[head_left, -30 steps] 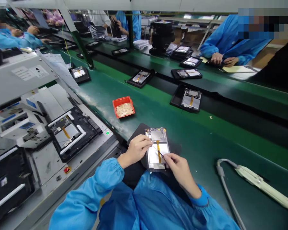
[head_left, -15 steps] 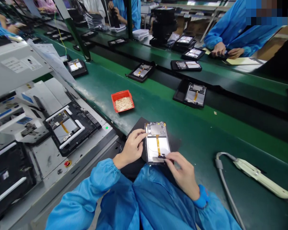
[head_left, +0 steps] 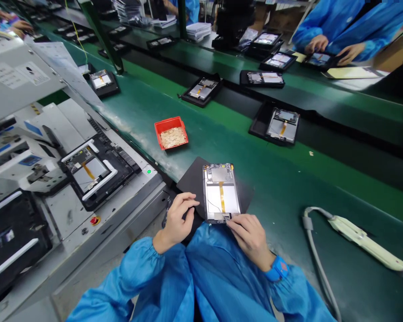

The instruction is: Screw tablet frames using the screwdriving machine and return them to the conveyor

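Observation:
An opened tablet (head_left: pixel 220 193) with a silver inside and an orange flex strip lies on a black mat (head_left: pixel 191 181) at the near edge of the green table. My left hand (head_left: pixel 177 219) rests on the mat just left of the tablet, fingers curled, with nothing visible in them. My right hand (head_left: pixel 250 237) sits at the tablet's bottom right corner, fingertips pinched against its lower edge. What they pinch is too small to make out.
A red tray of small gold parts (head_left: pixel 171 133) stands beyond the mat. A fixture machine (head_left: pixel 90 167) with another tablet is at left. A cream hand tool with a grey cable (head_left: pixel 362 239) lies at right. More tablets (head_left: pixel 279 125) ride the belt; other workers' hands (head_left: pixel 317 44) are opposite.
My left hand has slid off the tablet's left edge down onto the mat. My right hand has moved from the flex strip down to the tablet's bottom edge. The camera has tipped down.

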Demonstrator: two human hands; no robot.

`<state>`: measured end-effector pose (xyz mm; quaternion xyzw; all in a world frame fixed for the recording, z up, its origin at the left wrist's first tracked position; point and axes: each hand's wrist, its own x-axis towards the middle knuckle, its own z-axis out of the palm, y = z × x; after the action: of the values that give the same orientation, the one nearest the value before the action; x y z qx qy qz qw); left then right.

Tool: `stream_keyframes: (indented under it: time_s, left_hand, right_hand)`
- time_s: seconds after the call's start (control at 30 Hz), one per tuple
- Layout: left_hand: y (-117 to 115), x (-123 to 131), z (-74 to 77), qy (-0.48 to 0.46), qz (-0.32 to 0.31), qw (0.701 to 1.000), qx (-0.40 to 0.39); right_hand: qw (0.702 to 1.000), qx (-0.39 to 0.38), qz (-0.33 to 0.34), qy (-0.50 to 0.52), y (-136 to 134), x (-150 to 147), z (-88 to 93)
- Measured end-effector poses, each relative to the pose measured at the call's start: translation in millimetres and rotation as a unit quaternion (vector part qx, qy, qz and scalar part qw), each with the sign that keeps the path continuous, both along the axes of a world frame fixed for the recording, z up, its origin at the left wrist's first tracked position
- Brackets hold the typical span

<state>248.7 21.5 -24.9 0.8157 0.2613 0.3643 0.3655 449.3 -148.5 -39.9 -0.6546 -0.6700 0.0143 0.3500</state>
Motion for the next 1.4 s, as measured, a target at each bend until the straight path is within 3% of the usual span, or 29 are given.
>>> stream_keyframes:
  time_s: [0.13,0.3,0.4,0.53,0.73,0.93,1.03,1.1,1.13,1.2,1.27,1.33,1.4]
  left_hand:
    - [-5.0,-5.6,-1.3,-0.001,0.010,1.000,-0.013]
    - [-16.5,-7.5,-4.0,0.003,-0.006,1.000,-0.010]
    - [-28.7,-4.4,-6.7,0.025,-0.088,0.994,0.060]
    - [-44.7,3.9,-14.4,0.137,-0.195,0.956,0.173]
    - [-55.3,11.4,-26.5,0.186,-0.177,0.930,0.263]
    - [-56.7,14.0,-23.3,0.185,-0.178,0.933,0.251]
    - [-54.1,8.4,-19.1,0.162,-0.151,0.964,0.146]
    - [-50.0,3.1,-17.4,0.127,-0.068,0.989,-0.014]
    - [-47.6,1.2,-17.2,0.108,-0.030,0.986,-0.123]
    - [-43.4,0.8,-18.2,0.070,-0.003,0.935,-0.349]
    - [-41.4,6.1,-20.1,0.037,-0.023,0.862,-0.505]
    - [-42.0,16.8,-21.3,0.012,-0.021,0.828,-0.560]
    - [-44.1,29.8,-20.4,-0.003,-0.026,0.825,-0.564]
  right_hand:
    - [0.999,0.004,-0.014,0.031,-1.4,4.1,1.8]
    - [1.000,0.001,0.017,-0.010,-1.8,2.2,-1.6]
    - [0.999,0.002,0.032,-0.033,-1.4,1.4,-3.2]
    - [0.997,-0.011,0.049,-0.065,-3.3,3.4,-4.8]
    - [0.992,-0.037,0.012,-0.117,-14.8,4.3,-5.1]
    - [0.975,-0.138,-0.024,-0.169,-13.6,5.3,8.6]
    - [0.972,-0.146,-0.048,-0.176,-18.6,13.7,13.1]
    - [0.972,-0.157,-0.070,-0.159,-23.9,17.9,13.4]
    - [0.972,-0.166,-0.074,-0.151,-26.0,18.7,12.8]
    - [0.971,-0.180,-0.075,-0.142,-27.9,17.7,10.6]
    - [0.971,-0.180,-0.074,-0.141,-27.4,15.8,7.7]
    - [0.972,-0.178,-0.075,-0.137,-26.6,15.6,5.2]
    - [0.974,-0.171,-0.076,-0.126,-27.1,18.5,4.7]
